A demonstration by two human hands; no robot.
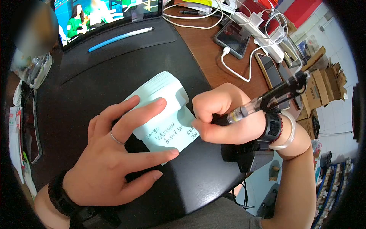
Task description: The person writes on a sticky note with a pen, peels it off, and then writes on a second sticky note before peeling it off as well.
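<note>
A small pale-green notepad (178, 121) lies on the dark desk mat, its upper pages curled back. Several short lines of black handwriting show on the exposed page; they are too small to read. My left hand (118, 152), wearing a ring, rests spread over the pad, fingertips on the curled pages and near the lower edge. In my right hand (228, 112), a clear-barrelled pen with a black clip (253, 107) is gripped at the pad's right edge. Its tip is hidden behind my fingers. Dark bands circle both wrists, with a pale bangle on the right.
A tablet (110, 19) playing video stands at the back, a blue stylus (120, 39) before it. At right are a charging phone (233, 37), a white power strip (263, 36), tangled cables and another phone (268, 70). Glasses (36, 126) lie left; cardboard boxes (320, 89) stand beyond the desk.
</note>
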